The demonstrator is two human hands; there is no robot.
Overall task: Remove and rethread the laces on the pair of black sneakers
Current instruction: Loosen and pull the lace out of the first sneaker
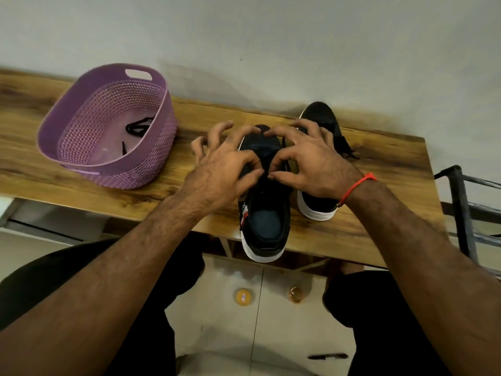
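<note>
Near shoe (264, 213) overhangs the table (379, 213) edge for reach, left hand (225, 169) and right hand (306, 164) pinching its lace over the eyelets; second shoe (322, 118) beside, loose lace (138, 126) parked in basket (78, 126).

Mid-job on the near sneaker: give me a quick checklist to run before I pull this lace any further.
1. Left hand pinching at the near sneaker eyelets: ok.
2. Right hand pinching opposite it: ok.
3. Which eyelet the lace is in: cannot tell, fingers hide it.
4. Near sneaker steady: not ok, its heel overhangs the table edge.
5. Purple basket within reach, a black lace inside: ok.
6. Far sneaker still laced: ok.
</note>
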